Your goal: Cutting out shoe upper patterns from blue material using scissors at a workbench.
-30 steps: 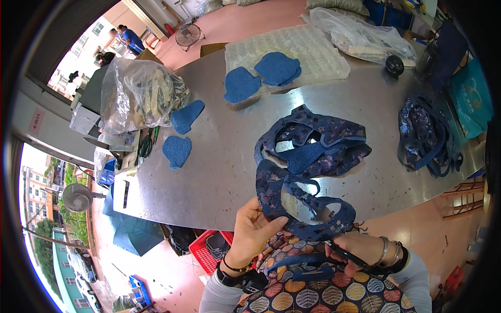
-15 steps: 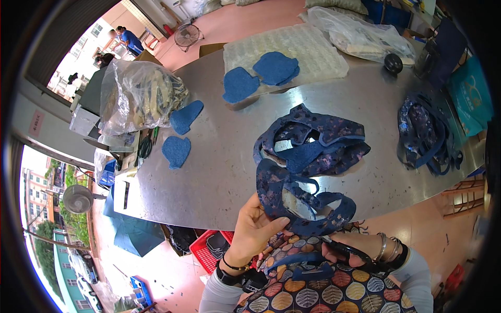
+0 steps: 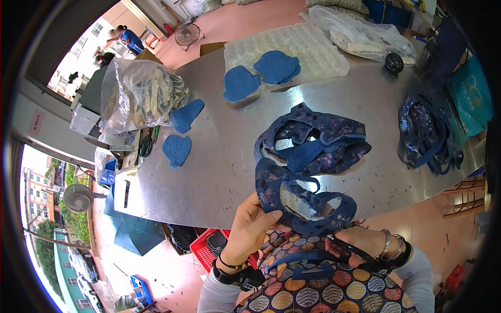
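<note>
My left hand (image 3: pixel 255 224) pinches the edge of a dark blue, shiny-patterned cloth piece (image 3: pixel 271 190) between thumb and fingers. The cloth has looped, bound openings and hangs over the table's front edge. Close to my body, my right hand (image 3: pixel 360 242) is closed around black scissors (image 3: pixel 339 245) beside the cloth's lower right end; their blades are mostly hidden. A second patterned cloth bundle (image 3: pixel 334 130) lies just beyond, touching or nearly touching the held piece. A plain blue patch (image 3: pixel 300 156) shows among its folds.
On the metal table (image 3: pixel 219 172) sit several blue felt-like patches (image 3: pixel 177 150), a clear bag of pale pieces (image 3: pixel 141 96) at left and a whitish quilted sheet (image 3: pixel 318 52) at back. More patterned cloth (image 3: pixel 425 133) lies at right. A red basket (image 3: pixel 203 253) stands below the front edge.
My left thumb and fingers have shifted slightly left along the cloth's edge. The cloth's lower edge has moved a little, and my right hand with the scissors has moved slightly right.
</note>
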Demonstrator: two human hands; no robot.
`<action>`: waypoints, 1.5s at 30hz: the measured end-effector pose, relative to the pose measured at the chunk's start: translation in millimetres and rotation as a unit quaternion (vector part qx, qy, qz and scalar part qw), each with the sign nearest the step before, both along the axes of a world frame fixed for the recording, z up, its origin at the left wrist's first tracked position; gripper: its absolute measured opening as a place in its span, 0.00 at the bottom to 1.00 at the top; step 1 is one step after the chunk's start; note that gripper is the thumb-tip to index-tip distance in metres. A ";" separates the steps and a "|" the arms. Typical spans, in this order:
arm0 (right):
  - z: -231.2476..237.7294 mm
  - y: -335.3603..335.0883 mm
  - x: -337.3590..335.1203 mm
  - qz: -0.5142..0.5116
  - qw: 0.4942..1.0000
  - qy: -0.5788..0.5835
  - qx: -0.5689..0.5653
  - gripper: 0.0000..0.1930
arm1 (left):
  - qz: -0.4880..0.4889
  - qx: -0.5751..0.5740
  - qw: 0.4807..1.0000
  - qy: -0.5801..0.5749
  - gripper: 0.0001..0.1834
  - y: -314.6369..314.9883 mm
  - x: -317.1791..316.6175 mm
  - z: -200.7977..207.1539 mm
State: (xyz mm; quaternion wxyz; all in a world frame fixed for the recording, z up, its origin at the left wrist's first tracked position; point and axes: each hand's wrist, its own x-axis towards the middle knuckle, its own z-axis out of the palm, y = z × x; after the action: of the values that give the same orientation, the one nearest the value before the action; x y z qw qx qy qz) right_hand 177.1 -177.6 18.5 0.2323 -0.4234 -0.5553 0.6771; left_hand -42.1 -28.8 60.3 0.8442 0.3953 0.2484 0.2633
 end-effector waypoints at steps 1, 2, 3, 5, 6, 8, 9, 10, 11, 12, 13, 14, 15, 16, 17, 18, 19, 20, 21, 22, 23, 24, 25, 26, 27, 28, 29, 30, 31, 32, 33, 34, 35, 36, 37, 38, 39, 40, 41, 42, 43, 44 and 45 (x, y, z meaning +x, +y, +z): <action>-0.7 0.6 1.2 0.011 0.999 -0.006 0.034 0.36 | 0.001 -0.023 1.000 -0.014 0.20 0.6 -0.1 -0.2; 0.5 1.3 0.9 0.017 0.999 -0.015 0.042 0.35 | 0.001 -0.020 1.000 -0.013 0.20 0.6 -0.2 -0.5; 1.8 2.1 0.1 0.024 0.998 -0.024 0.051 0.35 | 0.002 -0.016 1.000 -0.011 0.19 0.4 -0.4 -1.4; 0.6 2.7 -0.4 0.035 0.997 -0.038 0.056 0.38 | 0.003 0.009 1.000 -0.001 0.19 -1.1 -0.1 -2.2; -2.2 3.0 -0.5 0.038 0.997 -0.044 0.051 0.41 | 0.002 0.031 0.999 0.008 0.19 -2.5 0.6 -1.9; 0.5 4.0 -1.4 0.037 0.998 -0.044 0.036 0.44 | 0.007 0.048 0.999 0.008 0.18 -4.7 2.9 -0.4; 6.9 6.4 -3.1 0.033 0.998 -0.038 0.026 0.43 | 0.014 0.044 0.999 0.000 0.18 -5.8 3.9 0.5; 10.3 7.9 -4.0 0.030 0.999 -0.031 0.016 0.43 | 0.020 0.040 0.999 -0.008 0.18 -6.7 5.1 0.6; 9.0 7.5 -4.4 0.029 0.999 -0.035 0.009 0.43 | 0.036 0.030 0.999 -0.016 0.18 -8.5 6.1 -1.0; 7.1 6.0 -5.0 0.028 0.999 -0.039 0.002 0.42 | 0.051 0.020 0.998 -0.025 0.18 -11.2 6.8 -3.6; 6.1 5.1 -5.3 0.027 0.999 -0.044 -0.005 0.42 | 0.066 0.010 0.997 -0.033 0.18 -13.4 7.2 -6.1; 8.1 5.4 -5.6 0.024 0.999 -0.044 -0.003 0.38 | 0.072 0.016 0.996 -0.040 0.18 -14.3 7.2 -9.3; 12.0 6.1 -6.2 0.021 0.999 -0.044 0.000 0.34 | 0.079 0.021 0.996 -0.047 0.17 -14.8 6.8 -13.2; 15.1 7.0 -6.8 0.018 0.999 -0.044 0.002 0.30 | 0.085 0.026 0.995 -0.054 0.17 -15.3 7.1 -15.3; 16.7 8.0 -7.3 0.025 0.999 -0.046 0.009 0.29 | 0.092 0.022 0.994 -0.053 0.17 -15.9 8.2 -15.2; 17.9 9.0 -7.7 0.031 0.998 -0.048 0.017 0.29 | 0.099 0.018 0.994 -0.052 0.16 -16.3 9.7 -14.7; 19.3 9.9 -7.9 0.037 0.998 -0.051 0.024 0.29 | 0.105 0.015 0.993 -0.050 0.16 -16.9 11.4 -14.1; 21.4 11.1 -7.9 0.038 0.998 -0.047 0.021 0.29 | 0.112 0.014 0.992 -0.054 0.16 -17.8 13.5 -13.4; 23.8 12.5 -8.0 0.040 0.998 -0.043 0.019 0.29 | 0.120 0.014 0.991 -0.057 0.15 -18.9 15.5 -12.7; 25.8 13.3 -8.4 0.042 0.998 -0.039 0.017 0.29 | 0.128 0.013 0.990 -0.060 0.15 -19.7 16.8 -12.6; 27.5 13.6 -9.3 0.038 0.998 -0.047 0.018 0.29 | 0.130 0.009 0.990 -0.060 0.15 -20.4 16.9 -13.8; 29.5 13.7 -10.3 0.034 0.998 -0.055 0.019 0.29 | 0.131 0.004 0.989 -0.061 0.14 -21.0 16.5 -15.1; 30.4 13.8 -11.0 0.030 0.997 -0.063 0.021 0.29 | 0.133 -0.001 0.989 -0.061 0.14 -21.7 16.4 -16.0; 28.9 13.1 -11.3 0.019 0.998 -0.060 0.022 0.29 | 0.138 -0.008 0.988 -0.064 0.14 -22.9 17.3 -15.5; 26.0 11.4 -11.6 0.008 0.998 -0.057 0.024 0.28 | 0.143 -0.016 0.987 -0.066 0.14 -24.3 18.7 -14.5; 24.5 10.6 -11.8 -0.003 0.998 -0.055 0.026 0.28 | 0.147 -0.024 0.986 -0.069 0.14 -24.9 19.4 -14.0; 25.0 11.3 -11.7 -0.002 0.998 -0.060 0.023 0.29 | 0.142 -0.028 0.987 -0.072 0.14 -24.7 19.4 -14.0; 25.8 12.4 -11.4 0.000 0.998 -0.065 0.020 0.29 | 0.138 -0.032 0.987 -0.074 0.13 -24.5 19.5 -14.2; 26.1 13.1 -11.2 0.001 0.997 -0.070 0.016 0.29 | 0.134 -0.037 0.987 -0.077 0.13 -24.3 19.6 -14.4; 23.4 12.7 -11.0 -0.002 0.998 -0.061 0.015 0.30 | 0.131 -0.040 0.988 -0.074 0.13 -24.2 19.8 -14.3; 18.7 11.6 -10.7 -0.005 0.999 -0.052 0.014 0.31 | 0.128 -0.043 0.988 -0.071 0.13 -24.2 20.3 -13.6; 15.1 10.8 -10.6 -0.009 0.999 -0.043 0.013 0.32 | 0.125 -0.046 0.989 -0.069 0.13 -24.3 20.7 -13.1; 13.3 10.5 -10.6 -0.011 0.999 -0.034 0.015 0.33 | 0.121 -0.051 0.989 -0.066 0.13 -24.2 20.8 -12.9; 11.6 10.4 -10.5 -0.013 0.999 -0.024 0.017 0.33 | 0.118 -0.055 0.989 -0.064 0.13 -24.0 20.7 -13.0; 10.6 10.0 -10.6 -0.015 1.000 -0.015 0.018 0.34 | 0.114 -0.060 0.990 -0.062 0.13 -24.0 20.8 -13.1; 11.0 9.3 -11.0 -0.024 0.999 -0.025 0.012 0.35 | 0.113 -0.061 0.991 -0.048 0.13 -24.5 21.5 -11.8; 12.7 8.6 -11.8 -0.032 0.999 -0.034 0.005 0.35 | 0.112 -0.061 0.991 -0.033 0.13 -25.3 22.2 -8.8; 13.4 7.7 -12.6 -0.040 0.998 -0.043 -0.002 0.35 | 0.111 -0.061 0.992 -0.019 0.12 -25.9 22.7 -7.3; 11.2 6.7 -13.5 -0.051 0.998 -0.029 0.003 0.36 | 0.105 -0.054 0.993 -0.009 0.12 -27.0 23.0 -8.7; 7.1 5.0 -14.8 -0.063 0.998 -0.015 0.009 0.36 | 0.099 -0.047 0.994 0.000 0.12 -28.9 23.2 -11.0; 2.6 3.1 -16.4 -0.074 0.997 -0.001 0.015 0.36 | 0.092 -0.040 0.995 0.009 0.12 -30.0 22.9 -12.8; -3.4 0.4 -18.7 -0.087 0.996 0.022 0.002 0.36 | 0.090 -0.047 0.995 -0.005 0.11 -29.6 21.8 -13.9; -11.0 -2.7 -20.9 -0.100 0.994 0.046 -0.011 0.35 | 0.086 -0.054 0.995 -0.019 0.11 -28.6 20.9 -15.7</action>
State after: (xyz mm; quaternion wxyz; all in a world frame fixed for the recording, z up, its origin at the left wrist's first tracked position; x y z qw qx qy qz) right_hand 156.2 -180.2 7.4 0.3196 -0.4481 -0.4913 0.6750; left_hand -21.2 -57.4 44.5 0.8433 0.3211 0.2788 0.3286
